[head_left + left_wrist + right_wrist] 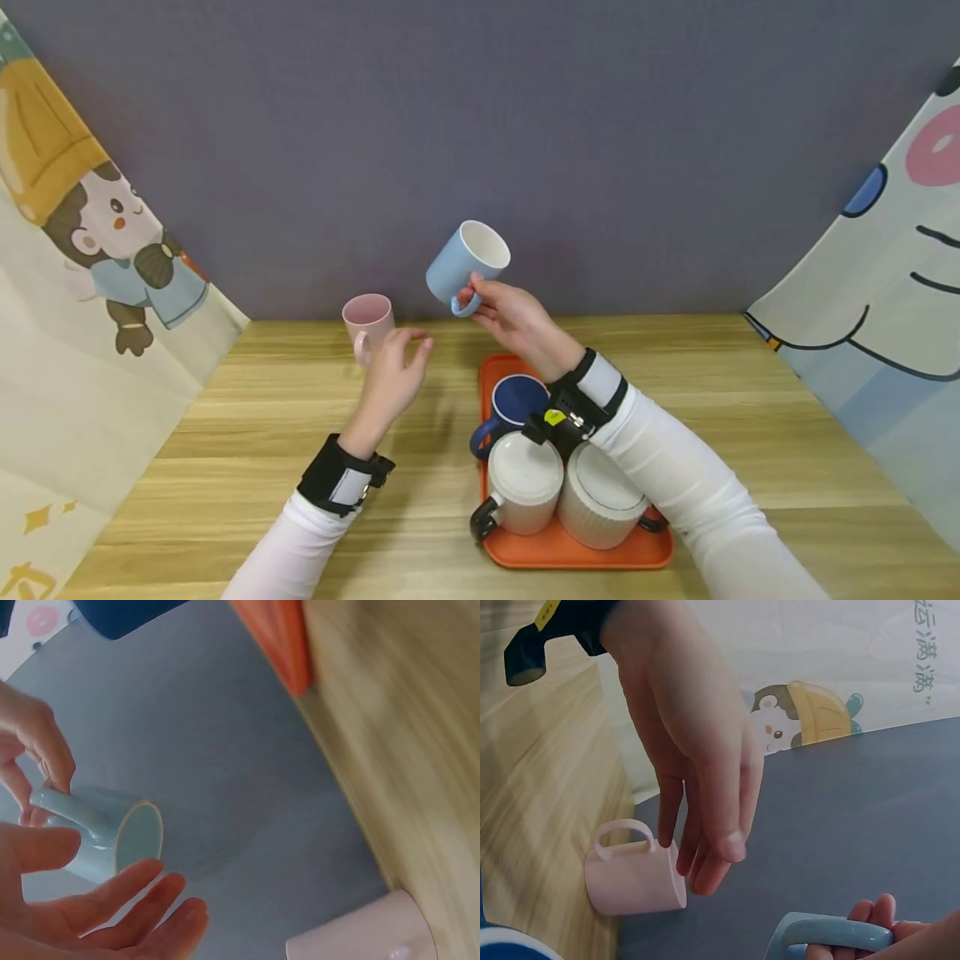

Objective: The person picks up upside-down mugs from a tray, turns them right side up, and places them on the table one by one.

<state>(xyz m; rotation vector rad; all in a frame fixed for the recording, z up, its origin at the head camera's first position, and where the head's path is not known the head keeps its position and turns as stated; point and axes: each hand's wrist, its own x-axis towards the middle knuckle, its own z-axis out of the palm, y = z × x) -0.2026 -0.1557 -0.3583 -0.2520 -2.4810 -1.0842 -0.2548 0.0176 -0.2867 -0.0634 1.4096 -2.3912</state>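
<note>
My right hand (517, 321) grips a light blue mug (457, 265) by its handle, holding it tilted in the air above the table's far edge. In the right wrist view, fingers curl around that handle at the lower right. A pink mug (367, 312) stands upright on the table at the back left. Just in front of it hangs my left hand (395, 371), fingers loosely bent and holding nothing. The left wrist view shows its spread fingers (161, 900) below the light blue mug (140, 836); whether they touch it cannot be told there.
On an orange tray (517, 554) beneath my right forearm stand a dark blue mug (517, 400) and two whitish mugs (525, 492) with black handles, their tops closed over. A grey panel (600, 167) rises behind the wooden table (247, 433); printed cloths flank it.
</note>
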